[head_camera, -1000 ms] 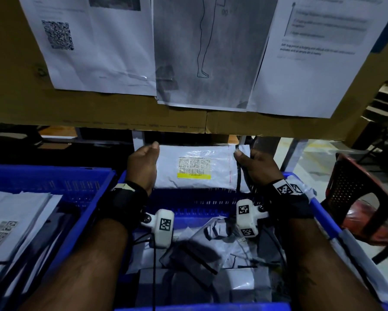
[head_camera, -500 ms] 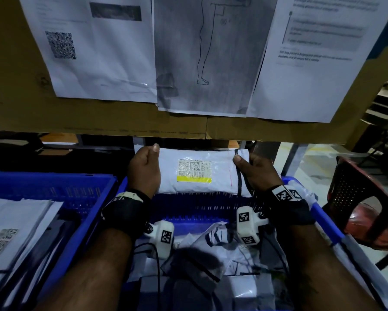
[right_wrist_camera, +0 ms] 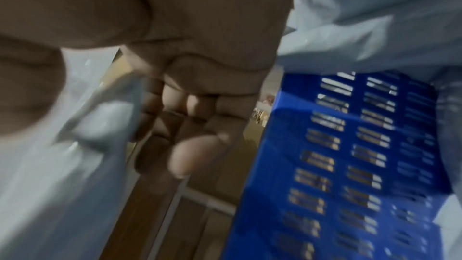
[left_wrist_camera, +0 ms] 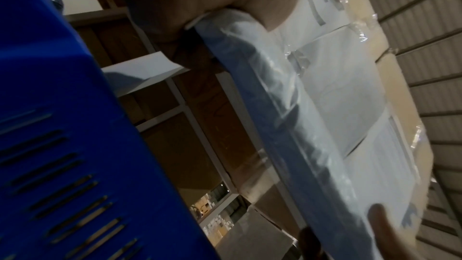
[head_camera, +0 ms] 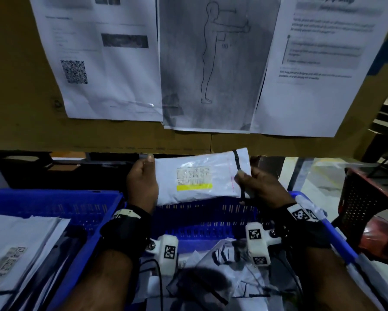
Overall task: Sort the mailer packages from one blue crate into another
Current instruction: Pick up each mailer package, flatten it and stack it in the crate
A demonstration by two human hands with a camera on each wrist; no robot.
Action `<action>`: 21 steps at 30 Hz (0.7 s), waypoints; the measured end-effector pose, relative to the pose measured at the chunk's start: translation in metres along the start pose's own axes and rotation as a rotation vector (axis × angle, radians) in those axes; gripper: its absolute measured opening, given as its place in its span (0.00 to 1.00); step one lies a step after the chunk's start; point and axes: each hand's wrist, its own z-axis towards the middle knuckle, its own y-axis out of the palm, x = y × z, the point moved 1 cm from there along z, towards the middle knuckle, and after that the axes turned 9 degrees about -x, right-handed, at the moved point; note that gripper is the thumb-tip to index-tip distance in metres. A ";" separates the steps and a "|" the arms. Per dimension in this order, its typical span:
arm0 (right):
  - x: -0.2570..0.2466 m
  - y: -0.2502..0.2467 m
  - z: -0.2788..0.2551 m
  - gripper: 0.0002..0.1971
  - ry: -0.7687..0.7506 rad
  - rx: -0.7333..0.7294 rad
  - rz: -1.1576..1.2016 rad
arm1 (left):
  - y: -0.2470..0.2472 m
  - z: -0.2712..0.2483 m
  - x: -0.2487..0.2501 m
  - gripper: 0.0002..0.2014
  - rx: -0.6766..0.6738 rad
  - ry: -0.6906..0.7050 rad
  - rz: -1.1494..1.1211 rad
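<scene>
A white mailer package (head_camera: 202, 178) is held up at the centre of the head view, above the far wall of the right-hand blue crate (head_camera: 211, 218). Its printed label with a yellow strip faces the camera.

The left hand (head_camera: 142, 184) grips the package's left end, thumb on the front face and fingers curled behind. The left wrist view confirms this: the thumb presses the near edge of the package (left_wrist_camera: 287, 106).

The right hand (head_camera: 259, 187) holds the package's right end, with the thumb on the front beside a dark band across the flap. In the right wrist view the fingers (right_wrist_camera: 190, 110) are curled behind the package (right_wrist_camera: 50, 165); that picture is blurred.

The right-hand crate, lower centre, holds a loose heap of crumpled mailers (head_camera: 222, 261). The left-hand blue crate (head_camera: 53, 198), at lower left, holds flat white mailers (head_camera: 15, 243), the top one labelled.

Three printed sheets (head_camera: 206, 63) are fixed to a cardboard panel (head_camera: 15, 86) across the upper frame. A red chair (head_camera: 368, 212) stands at the right edge.
</scene>
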 end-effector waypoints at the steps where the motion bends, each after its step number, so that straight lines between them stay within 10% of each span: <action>1: 0.001 0.002 0.001 0.29 -0.024 -0.013 -0.025 | 0.000 -0.002 0.004 0.19 -0.012 -0.011 -0.006; 11: -0.027 0.031 -0.001 0.38 -0.143 -0.043 0.199 | -0.040 -0.014 0.074 0.33 -0.462 -0.126 -0.078; 17: -0.061 0.076 0.003 0.24 -0.134 -0.159 0.493 | -0.093 -0.029 0.114 0.25 -0.299 -0.031 -0.085; 21: -0.060 0.122 0.008 0.37 -0.101 -0.283 0.658 | -0.130 -0.039 0.128 0.30 -0.177 -0.037 -0.113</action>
